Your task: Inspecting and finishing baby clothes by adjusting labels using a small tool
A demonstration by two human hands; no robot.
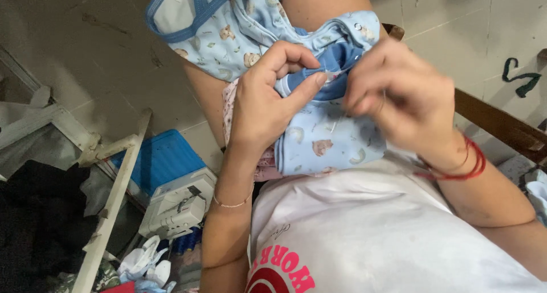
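Left hand (259,102) fingers pinched on blue trim of baby garment (327,139); right hand (399,96), just beside, fingers closed on same trim, blurred; white sewing machine (176,204) below-left of garment.

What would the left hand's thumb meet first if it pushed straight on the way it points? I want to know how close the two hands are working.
The left hand points its thumb rightward along the blue trim of the baby garment; it would probably meet the right hand first, though depth is unclear.

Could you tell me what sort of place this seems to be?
Probably a small home sewing workshop: both hands, left hand and right hand, work a baby garment, with a white sewing machine and thread spools on the floor.
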